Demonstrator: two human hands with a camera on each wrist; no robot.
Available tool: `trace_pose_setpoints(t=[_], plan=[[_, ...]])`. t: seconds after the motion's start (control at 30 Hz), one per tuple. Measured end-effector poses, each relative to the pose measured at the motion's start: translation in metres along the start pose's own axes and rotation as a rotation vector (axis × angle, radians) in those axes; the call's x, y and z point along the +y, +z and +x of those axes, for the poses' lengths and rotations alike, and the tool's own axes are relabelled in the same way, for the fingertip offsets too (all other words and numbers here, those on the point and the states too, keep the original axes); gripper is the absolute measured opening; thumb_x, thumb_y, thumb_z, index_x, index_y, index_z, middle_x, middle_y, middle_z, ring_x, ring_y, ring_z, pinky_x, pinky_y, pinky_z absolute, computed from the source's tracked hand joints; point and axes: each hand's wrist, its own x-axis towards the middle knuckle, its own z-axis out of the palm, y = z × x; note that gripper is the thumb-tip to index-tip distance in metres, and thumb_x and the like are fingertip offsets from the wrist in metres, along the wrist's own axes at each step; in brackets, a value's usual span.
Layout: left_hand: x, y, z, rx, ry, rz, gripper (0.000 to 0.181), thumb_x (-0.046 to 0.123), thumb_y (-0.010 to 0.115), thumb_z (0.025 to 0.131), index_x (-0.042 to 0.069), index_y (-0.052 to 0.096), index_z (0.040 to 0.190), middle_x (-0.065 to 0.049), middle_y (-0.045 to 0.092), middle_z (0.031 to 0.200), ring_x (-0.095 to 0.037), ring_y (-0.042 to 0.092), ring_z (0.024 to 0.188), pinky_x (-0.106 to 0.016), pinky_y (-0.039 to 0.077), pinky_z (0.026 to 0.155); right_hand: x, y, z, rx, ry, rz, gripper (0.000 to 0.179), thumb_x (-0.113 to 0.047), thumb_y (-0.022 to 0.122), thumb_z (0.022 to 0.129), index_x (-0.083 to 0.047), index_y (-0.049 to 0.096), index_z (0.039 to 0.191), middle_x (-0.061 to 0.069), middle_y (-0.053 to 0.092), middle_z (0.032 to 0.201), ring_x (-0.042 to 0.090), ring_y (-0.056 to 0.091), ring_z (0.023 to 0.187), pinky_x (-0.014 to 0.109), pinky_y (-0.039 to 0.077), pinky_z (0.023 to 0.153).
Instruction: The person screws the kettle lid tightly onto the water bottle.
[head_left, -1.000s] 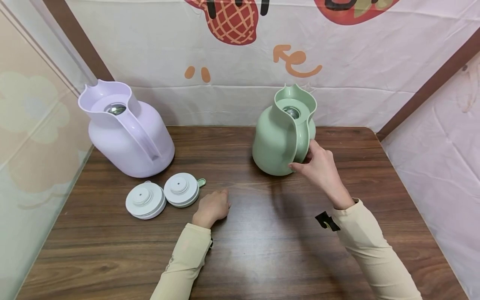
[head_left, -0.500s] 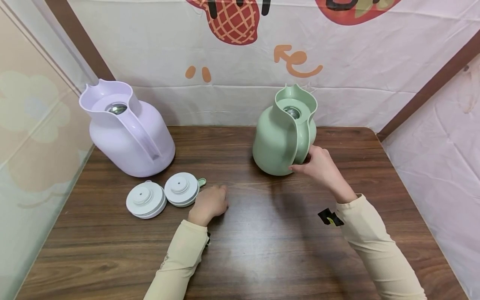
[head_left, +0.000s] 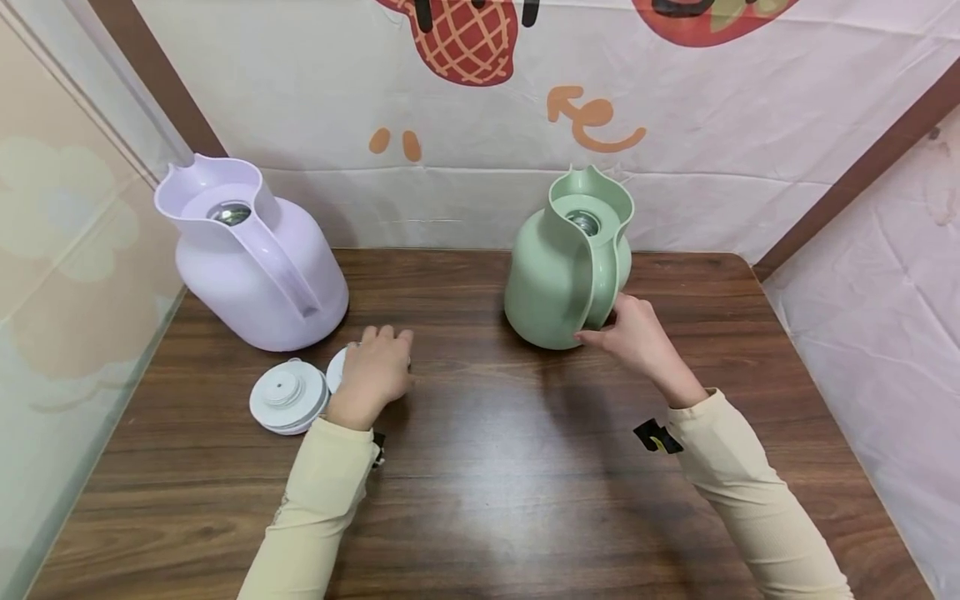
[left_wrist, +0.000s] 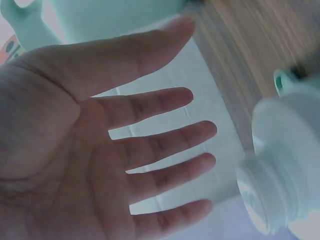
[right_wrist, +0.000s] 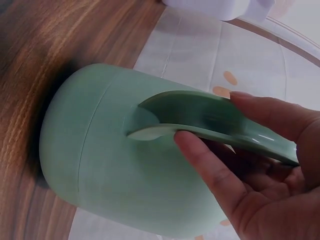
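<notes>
In the head view, my left hand hovers over a round white lid and hides most of it. Its fingers are spread and straight in the left wrist view, and the lid stands apart from the fingertips. A second white lid lies upside down just left of it. My right hand grips the handle of a green thermos jug standing upright at the back; the right wrist view has the thumb and forefinger on the two edges of the handle, other fingers curled beneath. The jug's mouth is uncovered.
A lilac thermos jug, also without its lid, stands at the back left. Both jugs are on a brown wood-grain table. A printed white cloth hangs directly behind the table.
My left hand has moved left and away from me, over the nearer white lid, and its fingers have straightened. The right hand slid slightly lower on the handle; both jugs stay put.
</notes>
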Motion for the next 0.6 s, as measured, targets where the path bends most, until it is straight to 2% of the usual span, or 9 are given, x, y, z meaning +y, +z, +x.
trace_pose_setpoints(t=[0.13, 0.33, 0.6], plan=[[-0.015, -0.005, -0.001, -0.05, -0.032, -0.019, 0.063, 0.019, 0.079, 0.069, -0.002, 0.051, 0.122, -0.026, 0.048, 0.113, -0.047, 0.037, 0.108, -0.057, 0.035, 0.08, -0.001, 0.001, 0.0, -0.006, -0.001, 0.003, 0.035, -0.012, 0.075, 0.073, 0.0, 0.062, 0.102, 0.017, 0.065, 0.093, 0.029, 0.062, 0.081, 0.04, 0.048, 0.068], [-0.032, -0.005, 0.001, -0.098, -0.051, -0.054, 0.068, 0.012, 0.078, 0.068, -0.001, 0.046, 0.126, -0.031, 0.044, 0.116, -0.052, 0.037, 0.103, -0.058, 0.038, 0.075, -0.001, 0.0, 0.001, -0.002, 0.0, -0.005, 0.033, -0.013, 0.075, 0.072, -0.001, 0.063, 0.101, 0.016, 0.066, 0.091, 0.027, 0.062, 0.08, 0.04, 0.047, 0.068], [-0.043, 0.0, 0.004, -0.157, -0.089, -0.105, 0.076, 0.011, 0.081, 0.063, 0.002, 0.044, 0.129, -0.032, 0.041, 0.118, -0.053, 0.039, 0.098, -0.055, 0.041, 0.068, 0.0, 0.0, 0.001, -0.007, 0.001, -0.014, 0.033, -0.013, 0.075, 0.072, -0.001, 0.063, 0.101, 0.016, 0.066, 0.091, 0.028, 0.062, 0.08, 0.04, 0.047, 0.067]])
